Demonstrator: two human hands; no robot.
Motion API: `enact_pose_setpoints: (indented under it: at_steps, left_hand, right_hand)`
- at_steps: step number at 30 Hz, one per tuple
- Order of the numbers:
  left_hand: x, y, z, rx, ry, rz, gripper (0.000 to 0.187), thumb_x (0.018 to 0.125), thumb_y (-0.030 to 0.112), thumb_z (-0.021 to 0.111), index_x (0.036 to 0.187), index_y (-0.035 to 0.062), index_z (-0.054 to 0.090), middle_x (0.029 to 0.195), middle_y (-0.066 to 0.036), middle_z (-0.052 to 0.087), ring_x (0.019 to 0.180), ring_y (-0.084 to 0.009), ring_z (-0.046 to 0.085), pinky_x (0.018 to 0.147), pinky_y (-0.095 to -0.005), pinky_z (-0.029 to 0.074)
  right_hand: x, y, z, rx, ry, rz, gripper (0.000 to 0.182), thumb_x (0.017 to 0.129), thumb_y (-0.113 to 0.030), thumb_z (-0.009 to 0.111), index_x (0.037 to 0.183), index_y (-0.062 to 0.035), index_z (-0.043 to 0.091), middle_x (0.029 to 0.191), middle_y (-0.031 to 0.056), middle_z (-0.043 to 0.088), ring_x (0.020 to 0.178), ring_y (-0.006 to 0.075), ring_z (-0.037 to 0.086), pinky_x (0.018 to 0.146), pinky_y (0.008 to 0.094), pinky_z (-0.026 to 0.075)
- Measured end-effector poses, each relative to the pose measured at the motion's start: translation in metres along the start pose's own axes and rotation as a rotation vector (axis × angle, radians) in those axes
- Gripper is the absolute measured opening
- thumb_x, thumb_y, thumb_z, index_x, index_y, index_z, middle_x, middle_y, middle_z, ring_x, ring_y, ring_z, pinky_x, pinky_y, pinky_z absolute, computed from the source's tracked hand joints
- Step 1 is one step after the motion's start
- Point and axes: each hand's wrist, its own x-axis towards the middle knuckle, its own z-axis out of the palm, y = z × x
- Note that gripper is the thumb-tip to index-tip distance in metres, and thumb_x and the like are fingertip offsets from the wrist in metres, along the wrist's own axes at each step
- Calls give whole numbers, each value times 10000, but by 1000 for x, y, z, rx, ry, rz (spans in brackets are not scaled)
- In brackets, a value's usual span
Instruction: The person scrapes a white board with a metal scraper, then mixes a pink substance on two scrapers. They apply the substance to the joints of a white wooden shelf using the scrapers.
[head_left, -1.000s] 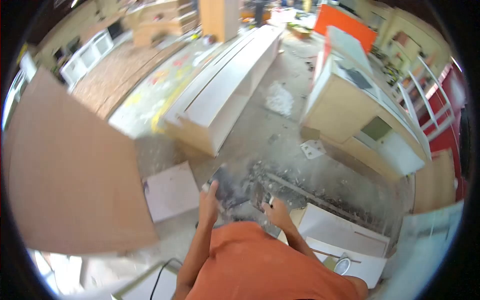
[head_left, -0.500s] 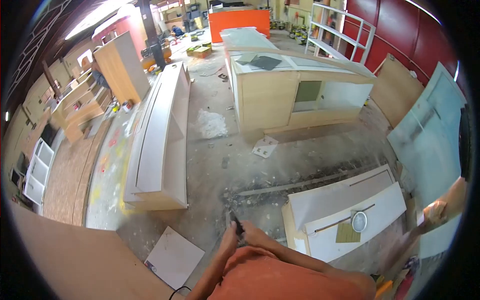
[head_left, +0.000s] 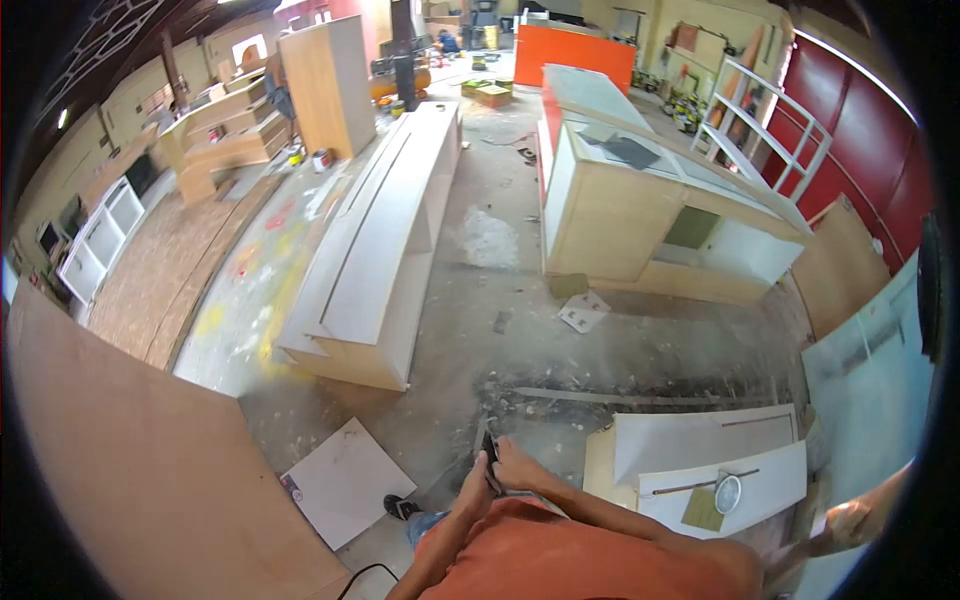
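Low in the middle of the frame, the left hand (head_left: 470,497) and the right hand (head_left: 515,468) are close together, both wrapped around a small dark thing (head_left: 489,460). I cannot tell what it is. It looks like the holding step; I think the next move needs a steady grip. Just left lies a white square board (head_left: 345,482) on the dusty floor (head_left: 500,300). To the right are white panels (head_left: 700,450) with a round dial (head_left: 728,493) on top. Farther up stands a long white shelf (head_left: 380,250), its open spaces bare. At upper right is a wooden cabinet (head_left: 620,215); nothing shows in its opening.
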Motion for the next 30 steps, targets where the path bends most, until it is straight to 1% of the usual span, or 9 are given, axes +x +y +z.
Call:
enact_pose_setpoints:
  at_steps: [1, 7, 9, 11, 13, 17, 21, 27, 30]
  left_hand:
    - [-4, 12, -7, 239, 28, 148, 602, 1042, 520, 326, 1315, 12, 500, 1243, -142, 591, 1190, -276, 533, 1027, -392, 405]
    - [-6, 68, -148, -381, 55, 207, 558, 1044, 502, 343, 1325, 45, 497, 1246, -94, 576, 1186, -229, 525, 1057, -380, 393]
    - [-20, 83, -179, -324, 138, 367, 549, 1040, 499, 365, 1285, 31, 514, 1158, -97, 603, 1139, -234, 552, 1036, -380, 408]
    - [-43, 109, -236, -423, 170, 366, 531, 1039, 492, 377, 1279, 41, 520, 1155, -86, 604, 1129, -223, 555, 1033, -372, 409]
    - [-74, 131, -280, -586, 159, 286, 495, 1037, 479, 401, 1267, 61, 533, 1148, -63, 605, 1109, -200, 561, 1027, -357, 411]
    - [-96, 152, -332, -512, 330, 532, 607, 1025, 549, 335, 1311, 47, 518, 1199, -128, 616, 1131, -276, 572, 1023, -429, 418]
    - [-128, 177, -374, -507, 350, 565, 612, 1025, 552, 333, 1319, 47, 514, 1211, -117, 610, 1136, -265, 569, 1023, -421, 419]
    - [-87, 232, -413, -698, 473, 587, 571, 1048, 504, 304, 1332, 47, 494, 1227, -111, 600, 1124, -252, 573, 1007, -422, 434]
    - [-71, 268, -465, -628, 407, 680, 616, 1040, 525, 312, 1377, 31, 458, 1305, -115, 572, 1218, -245, 543, 1047, -377, 423]
  right_hand:
    - [17, -11, 4, 3, -21, 146, 413, 904, -158, 503, 1262, 33, 427, 1175, 318, 481, 1067, 496, 504, 947, 521, 405]
    - [64, -134, 60, 68, -329, -115, 438, 936, -182, 517, 1293, 36, 386, 1260, 323, 499, 1234, 414, 505, 1003, 466, 400]
    - [91, -192, 71, 82, -328, 68, 449, 928, -171, 513, 1315, 15, 382, 1238, 327, 512, 1237, 437, 491, 1009, 458, 408]
    - [89, -250, 97, 80, -405, -51, 456, 894, -168, 560, 1306, -19, 435, 1240, 301, 477, 1186, 490, 476, 1005, 497, 398]
    - [91, -263, 136, -84, -434, -647, 484, 867, -154, 566, 1316, -26, 440, 1267, 275, 475, 1170, 481, 495, 996, 499, 419]
    - [154, -320, 197, 23, -514, -352, 513, 858, -104, 530, 1349, -25, 404, 1295, 251, 449, 1163, 474, 509, 985, 500, 434]
    - [152, -349, 229, -165, -726, -578, 530, 852, -91, 560, 1359, -37, 418, 1304, 216, 487, 1182, 433, 521, 963, 466, 455]
    - [257, -382, 277, -49, -497, -471, 469, 851, -86, 573, 1307, -45, 471, 1206, 237, 531, 1105, 438, 550, 930, 464, 466]
    - [285, -405, 286, -104, -634, -642, 462, 841, -109, 590, 1281, -31, 476, 1242, 236, 511, 1152, 432, 527, 942, 476, 463]
